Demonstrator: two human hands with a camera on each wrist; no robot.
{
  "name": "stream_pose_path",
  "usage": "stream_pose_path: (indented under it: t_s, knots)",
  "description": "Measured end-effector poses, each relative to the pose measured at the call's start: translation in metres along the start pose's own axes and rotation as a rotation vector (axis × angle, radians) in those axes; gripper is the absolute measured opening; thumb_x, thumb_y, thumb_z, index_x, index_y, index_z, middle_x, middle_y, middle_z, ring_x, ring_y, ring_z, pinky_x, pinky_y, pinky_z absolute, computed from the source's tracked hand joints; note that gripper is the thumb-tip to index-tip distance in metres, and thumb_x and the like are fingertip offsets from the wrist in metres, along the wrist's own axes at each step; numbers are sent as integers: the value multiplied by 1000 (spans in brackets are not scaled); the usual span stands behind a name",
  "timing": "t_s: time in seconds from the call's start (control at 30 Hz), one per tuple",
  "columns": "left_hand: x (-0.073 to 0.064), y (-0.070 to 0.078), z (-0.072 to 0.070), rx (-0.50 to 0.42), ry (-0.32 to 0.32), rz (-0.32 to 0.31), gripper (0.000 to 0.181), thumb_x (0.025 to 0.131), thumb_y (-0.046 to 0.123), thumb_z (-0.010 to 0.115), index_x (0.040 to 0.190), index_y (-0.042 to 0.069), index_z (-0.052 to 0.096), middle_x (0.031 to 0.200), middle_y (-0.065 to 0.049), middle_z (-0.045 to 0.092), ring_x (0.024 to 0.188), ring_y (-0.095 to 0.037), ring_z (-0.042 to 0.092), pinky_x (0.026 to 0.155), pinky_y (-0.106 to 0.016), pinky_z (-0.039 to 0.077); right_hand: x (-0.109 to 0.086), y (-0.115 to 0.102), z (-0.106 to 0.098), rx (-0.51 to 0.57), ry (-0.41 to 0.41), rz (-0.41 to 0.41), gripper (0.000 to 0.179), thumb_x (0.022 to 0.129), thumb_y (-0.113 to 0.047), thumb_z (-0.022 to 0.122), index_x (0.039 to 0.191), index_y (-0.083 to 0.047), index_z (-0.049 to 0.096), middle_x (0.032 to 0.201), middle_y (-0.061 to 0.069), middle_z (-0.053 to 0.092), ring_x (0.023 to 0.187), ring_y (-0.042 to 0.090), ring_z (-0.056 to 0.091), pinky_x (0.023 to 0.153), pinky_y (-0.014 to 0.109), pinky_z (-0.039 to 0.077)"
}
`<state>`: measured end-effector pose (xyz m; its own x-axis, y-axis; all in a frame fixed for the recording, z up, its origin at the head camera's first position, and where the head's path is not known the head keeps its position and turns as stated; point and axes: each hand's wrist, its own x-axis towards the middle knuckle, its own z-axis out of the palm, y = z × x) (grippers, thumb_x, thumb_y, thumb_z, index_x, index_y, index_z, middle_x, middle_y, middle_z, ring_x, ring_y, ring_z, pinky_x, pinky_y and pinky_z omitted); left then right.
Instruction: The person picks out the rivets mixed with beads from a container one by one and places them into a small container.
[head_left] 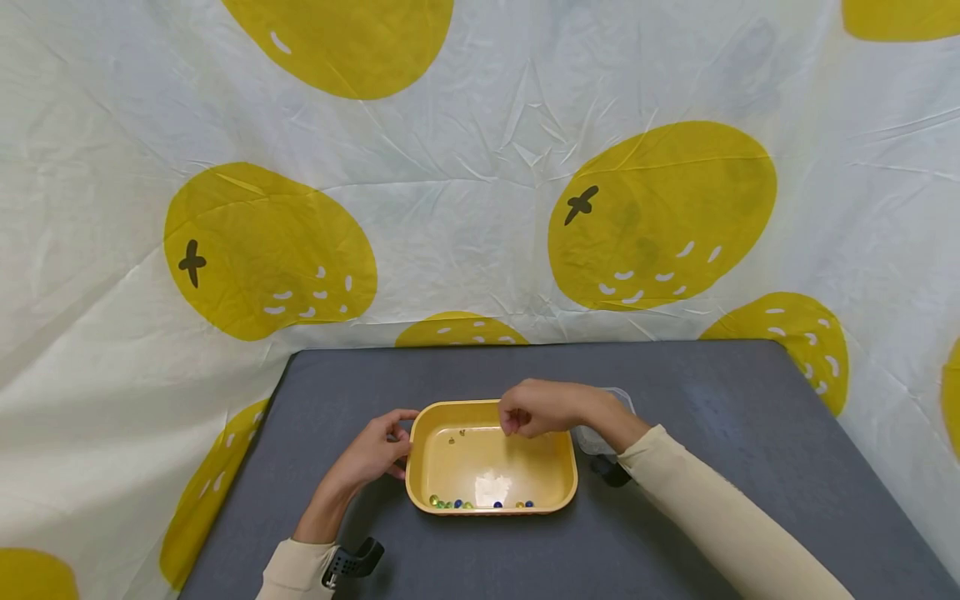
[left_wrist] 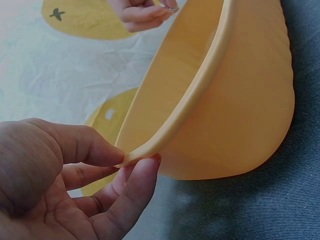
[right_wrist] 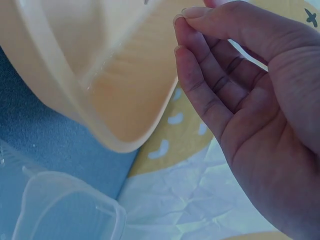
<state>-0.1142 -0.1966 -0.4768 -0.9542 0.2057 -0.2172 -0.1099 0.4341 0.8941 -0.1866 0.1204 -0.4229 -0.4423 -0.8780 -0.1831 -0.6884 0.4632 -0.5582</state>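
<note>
A yellow plastic tub (head_left: pixel 491 467) is on the grey table. My left hand (head_left: pixel 372 450) is at its left end, and in the left wrist view the thumb and fingers pinch the rim (left_wrist: pixel 200 85). Several small glass marbles (head_left: pixel 458 504), green, blue and yellowish, lie along the near inside edge. Two tiny brownish bits (head_left: pixel 452 441) are farther back inside. Over the tub's far right part is my right hand (head_left: pixel 543 408), thumb and fingertips brought together. A tiny shiny thing (left_wrist: pixel 173 9) shows at its fingertips in the left wrist view; its kind is unclear.
A clear plastic container (head_left: pixel 600 437) stands right of the tub, partly hidden behind my right forearm. The grey tabletop (head_left: pixel 720 433) extends on both sides. Behind it hangs a white cloth (head_left: pixel 457 242) with large yellow fruit shapes.
</note>
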Motion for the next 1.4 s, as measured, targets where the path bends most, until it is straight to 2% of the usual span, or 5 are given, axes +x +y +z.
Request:
stream_pose_path:
  t_s: [0.33, 0.8, 1.4]
  knots:
    - [0, 2, -1, -1, -11, -6, 50, 97, -2, 58, 146, 2, 49, 92, -14, 53, 71, -23, 63, 57, -41, 62, -15, 7, -5, -7, 59, -30, 21, 91, 2, 66, 90, -19, 67, 86, -6, 62, 77, 5, 55, 73, 21, 53]
    - [-1, 3, -1, -7, -8, -5, 50, 96, -2, 59, 146, 1, 50, 92, -15, 52, 70, -24, 63, 57, -41, 62, -43, 14, -16, 36, 154, -36, 22, 90, 4, 65, 94, -17, 68, 93, 0, 67, 81, 7, 60, 76, 25, 56]
    - [1, 0, -1, 3, -4, 0, 51, 96, -1, 60, 146, 1, 49, 93, -15, 53, 71, -24, 63, 57, -42, 62, -72, 31, -21, 73, 185, 38, 20, 93, 0, 66, 96, -19, 69, 96, 4, 69, 81, 7, 62, 73, 25, 57]
